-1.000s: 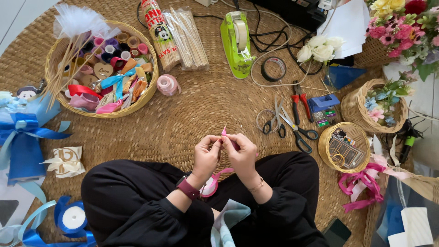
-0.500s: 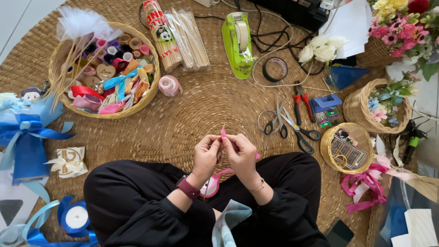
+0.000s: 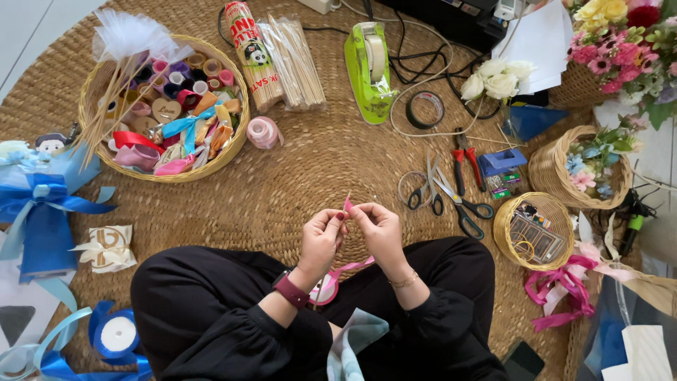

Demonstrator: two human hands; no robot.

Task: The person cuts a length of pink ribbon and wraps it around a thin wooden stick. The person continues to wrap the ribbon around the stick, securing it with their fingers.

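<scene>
Nearest the camera, the person sits cross-legged in black on a round woven mat (image 3: pixel 296 176), a spool of pink ribbon (image 3: pixel 326 289) lying in the lap. The left hand (image 3: pixel 321 236) and right hand (image 3: pixel 381 229) meet just above it, fingers of both pinched together on a short end of pink ribbon strip (image 3: pixel 348 205) that stands up between them. The step in hand looks like folding or pleating the ribbon's end; the next move would call for keeping the pinch tight while the strip is turned. The ribbon is narrow, bright pink and limp, trailing down to the spool. At two o'clock lie scissors (image 3: pixel 458 201); at ten o'clock, farther off, a basket of ribbon rolls (image 3: pixel 166 106).
</scene>
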